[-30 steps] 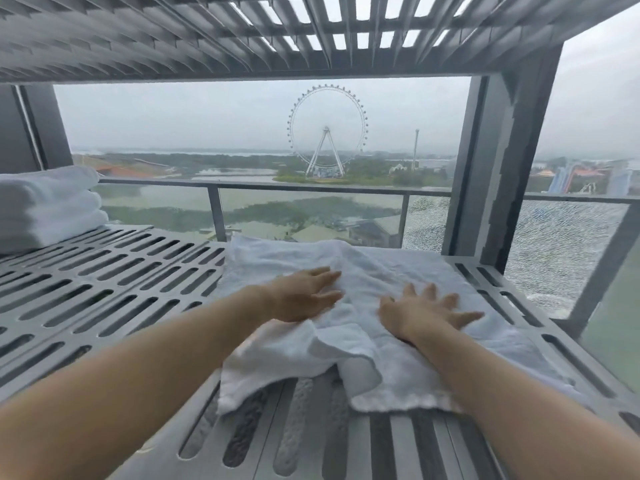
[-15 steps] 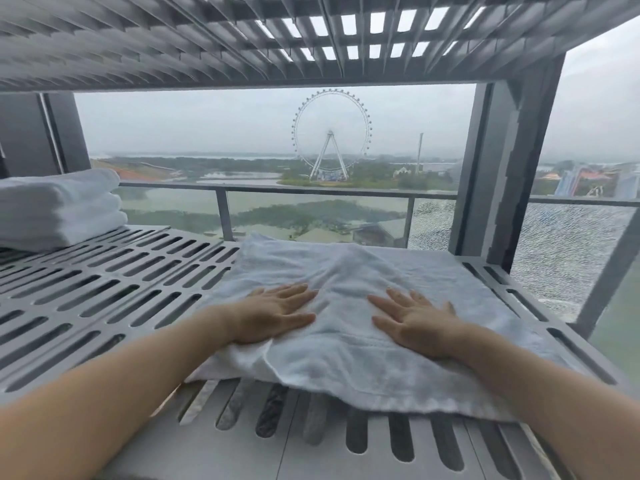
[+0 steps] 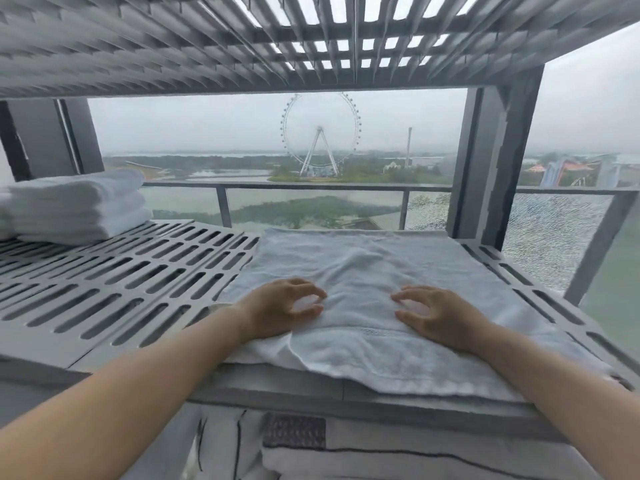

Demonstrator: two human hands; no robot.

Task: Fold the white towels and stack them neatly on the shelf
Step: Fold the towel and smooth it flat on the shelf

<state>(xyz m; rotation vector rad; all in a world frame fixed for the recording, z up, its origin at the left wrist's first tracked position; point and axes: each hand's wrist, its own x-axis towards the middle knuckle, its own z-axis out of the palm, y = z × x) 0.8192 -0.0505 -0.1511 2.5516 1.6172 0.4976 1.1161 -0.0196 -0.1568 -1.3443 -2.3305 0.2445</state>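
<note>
Left hand (image 3: 282, 308): lower centre of the frame, fingers and thumb curled claw-like, tips on the towel (image 3: 363, 268); whether cloth is pinched cannot be told.
Right hand (image 3: 440, 315): just right of centre, curled the same way, tips on the towel; grip cannot be told.
Towel: white, spread flat over the right part of the shelf (image 3: 114, 289), near edge over the front lip.
Shelf: grey slotted metal.
Folded towels (image 3: 79, 206): stacked at the left of the frame, well apart from the spread towel.
Background: railing (image 3: 311, 185), Ferris wheel (image 3: 320, 136).
</note>
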